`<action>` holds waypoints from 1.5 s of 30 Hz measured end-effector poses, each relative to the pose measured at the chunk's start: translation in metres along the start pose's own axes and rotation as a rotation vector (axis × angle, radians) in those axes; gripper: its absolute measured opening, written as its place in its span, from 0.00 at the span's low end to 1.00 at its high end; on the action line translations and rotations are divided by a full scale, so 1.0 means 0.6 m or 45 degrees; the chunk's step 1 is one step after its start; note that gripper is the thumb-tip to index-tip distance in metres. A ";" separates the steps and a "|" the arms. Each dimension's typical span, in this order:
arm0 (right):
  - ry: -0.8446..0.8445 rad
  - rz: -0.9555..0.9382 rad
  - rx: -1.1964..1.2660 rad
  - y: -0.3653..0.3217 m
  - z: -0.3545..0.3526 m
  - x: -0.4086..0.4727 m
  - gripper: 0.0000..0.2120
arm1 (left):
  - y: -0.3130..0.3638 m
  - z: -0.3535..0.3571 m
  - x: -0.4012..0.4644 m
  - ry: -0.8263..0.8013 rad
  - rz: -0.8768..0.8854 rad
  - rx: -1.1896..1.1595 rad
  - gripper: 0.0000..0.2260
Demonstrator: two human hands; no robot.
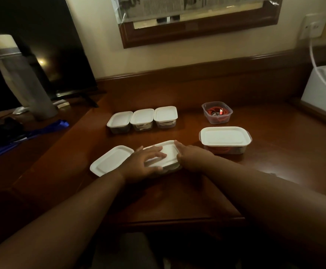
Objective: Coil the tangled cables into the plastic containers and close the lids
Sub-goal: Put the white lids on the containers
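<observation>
Container lid [168,152] lies pressed under left hand [144,164], right hand [191,158] alongside

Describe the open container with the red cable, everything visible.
The open container is a small clear plastic tub, squarish with rounded corners, upright on the wooden desk, with no lid on it. Inside lies a coiled red-orange cable with a pale plug or connector showing among the loops. It stands apart at the back right, beyond the larger lidded container and right of the row of three small lidded tubs. Neither hand touches it.
</observation>
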State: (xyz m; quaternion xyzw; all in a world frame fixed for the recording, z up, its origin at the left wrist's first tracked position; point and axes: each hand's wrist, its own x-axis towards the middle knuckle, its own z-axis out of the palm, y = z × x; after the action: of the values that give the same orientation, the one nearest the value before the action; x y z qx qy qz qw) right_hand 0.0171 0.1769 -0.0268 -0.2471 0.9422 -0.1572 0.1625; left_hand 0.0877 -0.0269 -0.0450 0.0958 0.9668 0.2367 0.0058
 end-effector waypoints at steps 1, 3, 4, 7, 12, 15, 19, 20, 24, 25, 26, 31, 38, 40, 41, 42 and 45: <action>0.005 0.013 -0.010 -0.003 -0.007 0.001 0.32 | -0.004 -0.003 -0.006 -0.048 0.052 0.078 0.28; 0.077 0.026 -0.010 -0.008 -0.015 0.003 0.35 | -0.005 -0.008 -0.016 -0.096 0.166 0.325 0.35; 0.121 0.025 -0.008 -0.010 -0.017 0.005 0.34 | -0.006 -0.007 -0.018 -0.061 0.229 0.482 0.36; 0.219 -0.007 0.039 -0.014 -0.014 0.023 0.23 | -0.007 0.002 -0.016 0.020 0.391 0.810 0.37; 0.208 -0.068 0.178 -0.019 -0.018 0.035 0.22 | -0.018 0.015 0.004 -0.127 0.154 0.619 0.38; 0.419 -0.156 -0.164 -0.006 -0.040 0.022 0.19 | -0.023 0.013 0.011 0.007 0.072 0.578 0.37; 0.479 0.211 -0.612 0.046 -0.059 0.023 0.31 | -0.036 0.012 0.026 0.240 -0.023 0.344 0.37; 0.427 0.335 -0.621 0.060 -0.059 0.025 0.34 | -0.038 0.010 0.032 0.293 -0.053 0.294 0.35; 0.332 0.512 -0.541 0.096 -0.038 0.050 0.36 | -0.048 -0.009 0.060 0.448 -0.155 0.204 0.33; 0.343 0.498 -0.540 0.097 -0.032 0.057 0.34 | -0.052 -0.017 0.067 0.484 -0.177 0.204 0.33; 0.360 0.465 -0.567 0.095 -0.027 0.062 0.32 | -0.056 -0.026 0.073 0.519 -0.193 0.211 0.33; 0.325 -0.051 -0.754 0.068 -0.013 0.088 0.25 | -0.092 -0.076 0.093 0.643 -0.250 0.292 0.29; 0.222 -0.626 -0.659 0.010 -0.008 0.144 0.26 | -0.157 -0.138 0.127 0.495 -0.405 0.567 0.29; 0.239 -0.669 -0.640 0.004 -0.001 0.159 0.26 | -0.173 -0.154 0.142 0.439 -0.440 0.642 0.29; 0.250 -0.692 -0.628 0.001 0.002 0.165 0.25 | -0.181 -0.161 0.151 0.411 -0.456 0.671 0.29; 0.258 -0.716 -0.614 0.000 0.005 0.171 0.25 | -0.189 -0.168 0.160 0.381 -0.470 0.686 0.29; 0.262 -0.779 -0.578 0.000 0.004 0.185 0.24 | -0.213 -0.184 0.188 0.294 -0.500 0.689 0.28</action>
State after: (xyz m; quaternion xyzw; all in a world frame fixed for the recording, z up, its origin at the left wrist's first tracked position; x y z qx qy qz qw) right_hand -0.0733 0.1192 -0.0545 -0.5293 0.8472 -0.0100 -0.0458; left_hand -0.0527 -0.1673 -0.0018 -0.1211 0.9888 -0.0245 -0.0838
